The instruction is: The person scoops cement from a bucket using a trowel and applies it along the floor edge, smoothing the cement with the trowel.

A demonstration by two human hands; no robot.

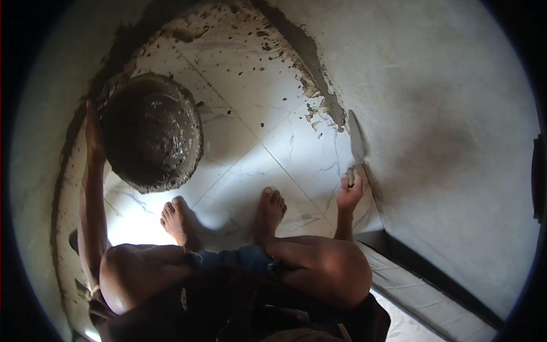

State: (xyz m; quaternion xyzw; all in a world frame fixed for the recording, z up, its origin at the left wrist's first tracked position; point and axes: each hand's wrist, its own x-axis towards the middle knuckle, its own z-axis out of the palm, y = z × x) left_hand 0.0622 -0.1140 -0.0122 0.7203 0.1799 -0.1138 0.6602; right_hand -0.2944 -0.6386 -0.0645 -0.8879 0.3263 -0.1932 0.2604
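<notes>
A round, mortar-crusted pan [196,137] stands at the left, with wet grey mortar [162,131] inside. My left hand [94,134] is at the pan's left rim and appears to grip it; most of its fingers are hidden in the shade. On the right, my right hand [350,194] is closed round the handle of a trowel [356,137]. Its long, narrow metal blade points away from me, close beside the foot of the right wall.
Marbled floor tiles [256,171] carry scattered mortar crumbs. Rough mortar strips [310,54] line the wall bases. The pale right wall [421,137] has a dark damp patch. My bare feet [269,211] are on the tiles. A white ledge [410,285] lies at lower right.
</notes>
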